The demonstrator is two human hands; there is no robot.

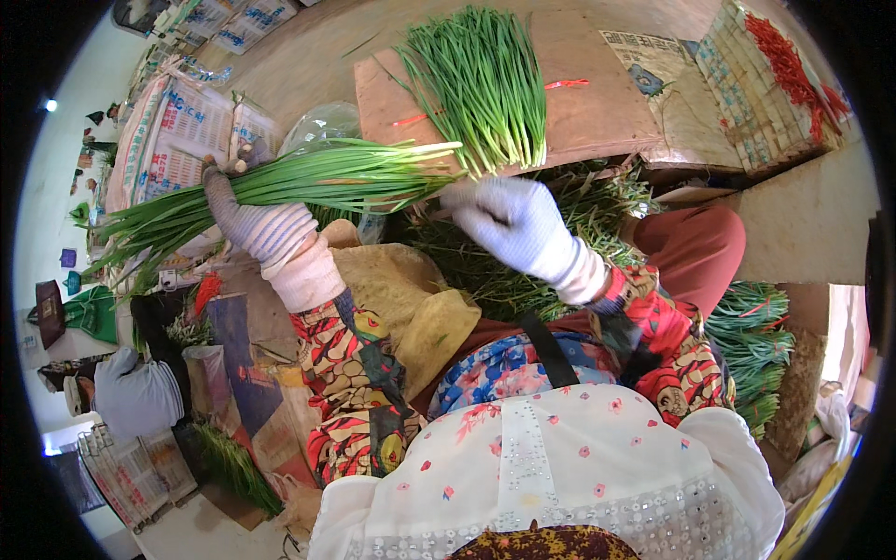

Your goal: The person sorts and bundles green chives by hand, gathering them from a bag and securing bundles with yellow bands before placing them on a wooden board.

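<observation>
My left hand (241, 199), in a striped knit glove with dirty fingertips, grips a bunch of long green chives (329, 175). The bunch lies sideways, its pale stem ends to the right and its leaf tips drooping to the left. At the stem ends is my right hand (507, 217), gloved and blurred, with curled fingers. Whether it pinches a stem cannot be made out. Beyond it, a larger pile of chives (483, 84) rests on a brown board (595, 105), stem ends towards me. A red tie (567, 83) pokes out from beneath that pile.
Loose leaf trimmings (483, 273) heap below my hands, beside a tan sack (392, 280). Tied green bundles (749, 350) stand at right. Red ties (787, 70) hang over a carton (742, 91) at far right. Printed sacks (182, 133) stand at left; another person (136, 392) is lower left.
</observation>
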